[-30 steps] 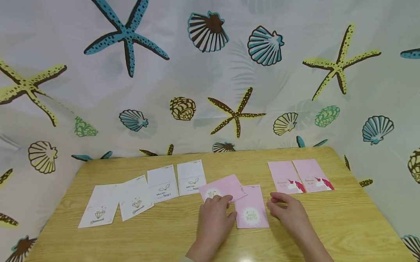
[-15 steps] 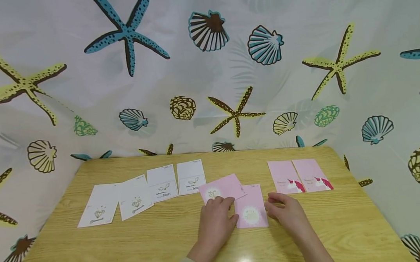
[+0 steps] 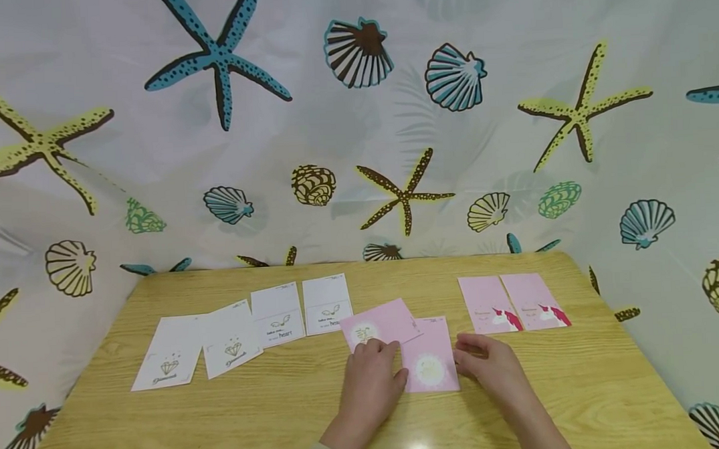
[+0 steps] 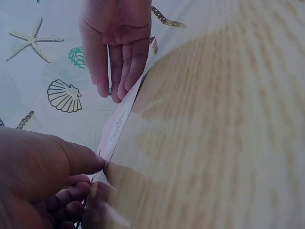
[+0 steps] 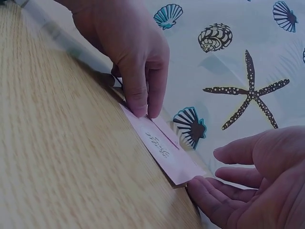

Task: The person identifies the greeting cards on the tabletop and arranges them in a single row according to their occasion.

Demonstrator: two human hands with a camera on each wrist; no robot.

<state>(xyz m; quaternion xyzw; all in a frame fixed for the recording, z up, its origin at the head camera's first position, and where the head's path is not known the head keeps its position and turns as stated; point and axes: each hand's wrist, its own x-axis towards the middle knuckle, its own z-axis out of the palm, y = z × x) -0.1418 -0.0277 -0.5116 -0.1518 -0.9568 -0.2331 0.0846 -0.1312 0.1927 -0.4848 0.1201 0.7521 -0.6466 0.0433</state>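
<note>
My left hand [image 3: 371, 383] rests with its fingertips on the lower edge of a slanted pink card [image 3: 388, 320]. Its thumb touches the left edge of a second pink card [image 3: 431, 348], which lies upright and has a round white patch with lettering. The slanted card overlaps the upright one's top left corner. At the upright card's right edge is my right hand [image 3: 492, 366], fingers loosely bent, its thumb [image 5: 195, 188] at the card's corner in the right wrist view. In the left wrist view, the left thumb [image 4: 90, 161] meets the card edge.
Two white diamond cards [image 3: 169, 353] and two white winged-heart cards [image 3: 279, 315] lie in a row on the left of the wooden table [image 3: 223, 424]. Two pink unicorn cards [image 3: 489, 299] are at the back right. Behind hangs a seashell-patterned cloth [image 3: 332, 138].
Both hands stay almost in place. The right hand has shifted slightly left, to the upright card's edge; the cards lie nearly as before.
</note>
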